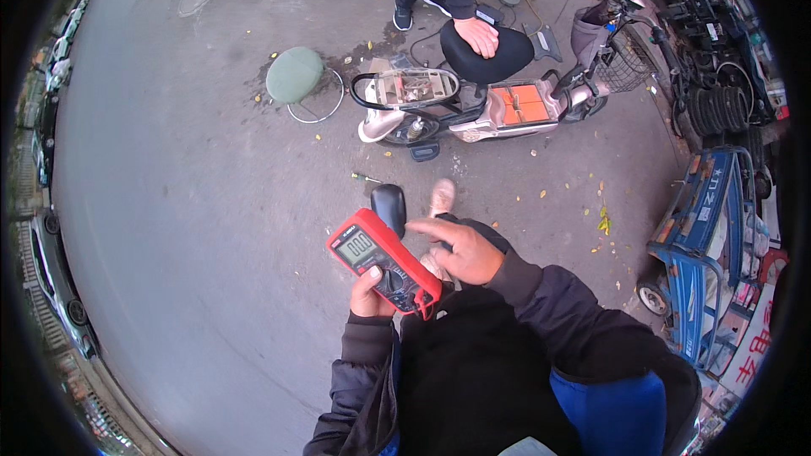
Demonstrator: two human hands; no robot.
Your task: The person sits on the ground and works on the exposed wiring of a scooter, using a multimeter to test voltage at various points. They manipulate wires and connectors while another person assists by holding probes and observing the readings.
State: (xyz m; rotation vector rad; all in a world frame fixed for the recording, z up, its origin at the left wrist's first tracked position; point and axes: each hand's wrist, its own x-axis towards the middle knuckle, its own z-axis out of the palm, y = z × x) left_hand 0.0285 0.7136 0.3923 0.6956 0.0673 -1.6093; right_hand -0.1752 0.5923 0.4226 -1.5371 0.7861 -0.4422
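Note:
My left hand [369, 294] grips a red multimeter [382, 263] from its lower left side, thumb on the front edge. The meter's screen is lit, and a rotary dial sits below it. Red leads are plugged in at its lower end. Just right of the meter is my right hand [467, 251], its index finger stretched toward the meter and nothing seen in it. Some of its other fingers are partly hidden. A black padded piece [389, 206] lies on the ground behind the meter, with a screwdriver [366, 177] beyond it.
Ahead stands an electric scooter [473, 110] with an opened footboard showing orange blocks [518, 105]. Another person's hand [478, 36] rests on its black seat [494, 57]. A green round stool [295, 74] stands left. A blue cart [693, 262] is at right; parked cars [61, 287] line the left.

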